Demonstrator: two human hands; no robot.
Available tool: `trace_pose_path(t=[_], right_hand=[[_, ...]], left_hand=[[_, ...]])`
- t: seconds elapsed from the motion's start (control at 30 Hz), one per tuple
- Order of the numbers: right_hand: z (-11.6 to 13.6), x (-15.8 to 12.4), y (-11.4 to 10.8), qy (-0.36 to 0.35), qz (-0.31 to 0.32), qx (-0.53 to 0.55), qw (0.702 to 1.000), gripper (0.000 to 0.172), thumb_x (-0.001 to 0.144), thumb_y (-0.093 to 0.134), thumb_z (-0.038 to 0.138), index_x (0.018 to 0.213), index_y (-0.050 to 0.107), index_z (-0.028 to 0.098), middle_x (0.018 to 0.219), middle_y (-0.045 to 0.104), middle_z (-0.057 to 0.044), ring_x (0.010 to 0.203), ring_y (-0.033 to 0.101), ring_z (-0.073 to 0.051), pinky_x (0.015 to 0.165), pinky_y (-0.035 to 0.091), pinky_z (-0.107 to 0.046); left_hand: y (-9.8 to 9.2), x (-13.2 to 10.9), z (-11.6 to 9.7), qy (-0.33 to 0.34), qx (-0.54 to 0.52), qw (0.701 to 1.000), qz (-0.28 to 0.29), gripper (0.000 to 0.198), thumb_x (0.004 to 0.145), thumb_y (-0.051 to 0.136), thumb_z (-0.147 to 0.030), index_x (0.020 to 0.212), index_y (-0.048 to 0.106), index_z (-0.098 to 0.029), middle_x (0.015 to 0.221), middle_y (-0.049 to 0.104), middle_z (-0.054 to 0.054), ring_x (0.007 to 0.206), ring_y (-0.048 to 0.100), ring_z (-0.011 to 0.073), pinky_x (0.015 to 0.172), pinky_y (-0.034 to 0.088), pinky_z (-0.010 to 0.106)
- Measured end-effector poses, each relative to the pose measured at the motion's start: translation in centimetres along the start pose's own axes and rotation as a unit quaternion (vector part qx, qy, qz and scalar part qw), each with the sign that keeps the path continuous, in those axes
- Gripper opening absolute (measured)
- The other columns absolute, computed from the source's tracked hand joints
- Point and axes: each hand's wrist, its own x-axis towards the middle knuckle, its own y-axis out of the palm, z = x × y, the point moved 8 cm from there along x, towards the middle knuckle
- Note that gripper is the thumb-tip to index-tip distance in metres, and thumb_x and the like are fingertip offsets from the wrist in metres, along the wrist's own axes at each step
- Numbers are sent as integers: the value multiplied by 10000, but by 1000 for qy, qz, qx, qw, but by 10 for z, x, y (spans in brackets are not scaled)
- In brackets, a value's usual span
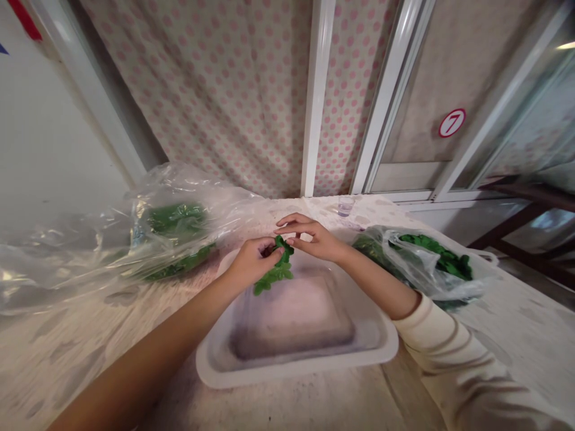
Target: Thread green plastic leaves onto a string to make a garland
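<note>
My left hand (254, 260) pinches a green leafy sprig (276, 269) above the far edge of a white plastic tray (296, 374). The sprig's leaves hang down over the tray. My right hand (312, 237) is just to the right, with its fingers spread and its thumb tip against the top of the sprig. My left hand hides part of the stem. The tray's shallow inner floor shows a greyish smear.
Clear plastic bags of leafy greens (175, 218) lie to the left, and a second bag of greens (426, 263) lies to the right. A small clear cup (345, 206) stands at the table's far edge. A polka-dot curtain (224, 90) hangs behind, and a dark wooden frame (525, 203) stands at right.
</note>
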Motion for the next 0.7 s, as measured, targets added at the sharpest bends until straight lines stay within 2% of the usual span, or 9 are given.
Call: trace_pose_path(t=[0.23,0.47,0.7], right_hand=[[-7,-1,0,14,1,-1,1000,237,846,541,273,1049,652,226,1091,542,-82,978,540,-165,724,494,-282],[-7,-1,-1,6,-5,12,1000,227,856,531,281,1025,667,212,1078,560,-88,976,549,-171,753,490,-301],[-8,-1,-1,-10,-9,22,1000,236,861,527,255,1050,659,205,1056,577,-88,913,562,-144,720,477,-271]], left_hand=[[1,0,1,-15,1,1000,6,195,761,535,-311,692,619,-149,574,528,-12,512,463,98,460,373,214],[2,-1,4,-23,-11,1000,9,207,761,536,-330,715,629,-151,560,513,-18,490,461,94,449,381,210],[4,1,13,-39,-26,999,15,244,761,536,-356,769,633,-132,599,514,-10,541,468,91,486,414,202]])
